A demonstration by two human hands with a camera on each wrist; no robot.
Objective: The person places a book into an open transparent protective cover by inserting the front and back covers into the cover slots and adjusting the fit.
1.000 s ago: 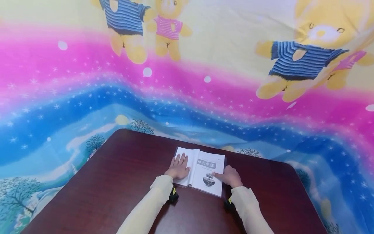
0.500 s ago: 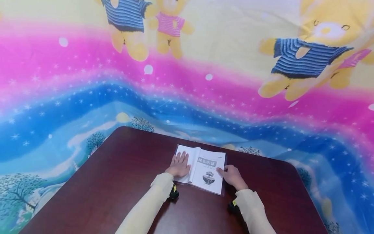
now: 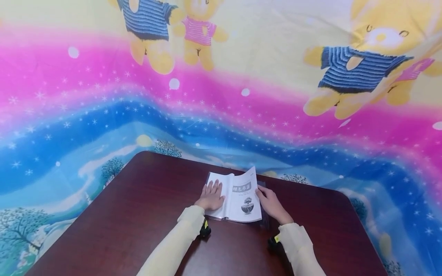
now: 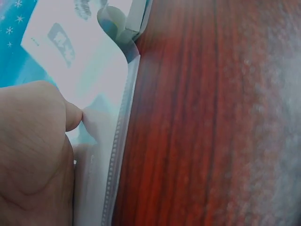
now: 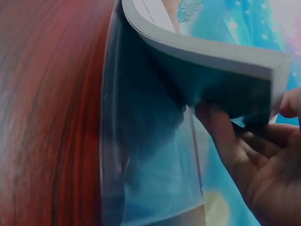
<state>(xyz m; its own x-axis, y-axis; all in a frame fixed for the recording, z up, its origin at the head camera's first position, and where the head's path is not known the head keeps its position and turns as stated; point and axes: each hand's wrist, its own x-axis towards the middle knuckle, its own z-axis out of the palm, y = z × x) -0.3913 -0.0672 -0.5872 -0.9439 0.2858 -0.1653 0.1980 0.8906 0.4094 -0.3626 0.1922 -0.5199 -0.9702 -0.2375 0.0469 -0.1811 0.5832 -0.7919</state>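
An open book (image 3: 238,214) lies on the table, with a printed title and a picture of a tree in a bowl on its right page. My left hand (image 3: 210,197) is spread flat on the left page. In the head view, my right hand (image 3: 272,205) holds the raised outer edge of the right side. The right wrist view shows the thick stack of pages (image 5: 211,59) bent upward, with the right hand's fingers (image 5: 221,122) under it and the thumb at its edge. Beneath the stack, a clear plastic cover (image 5: 155,174) stays down.
The dark red-brown wooden table (image 3: 131,214) extends around the book, with rounded far corners. Behind it hangs a colourful cloth (image 3: 221,99) printed with bears and snowflakes. A black wrist camera (image 3: 205,230) sits on the left wrist, another (image 3: 275,243) on the right.
The right side of the book, flat before, is now lifted and curved upward in my right hand, baring the plastic cover below. My left hand has stayed on the left page.
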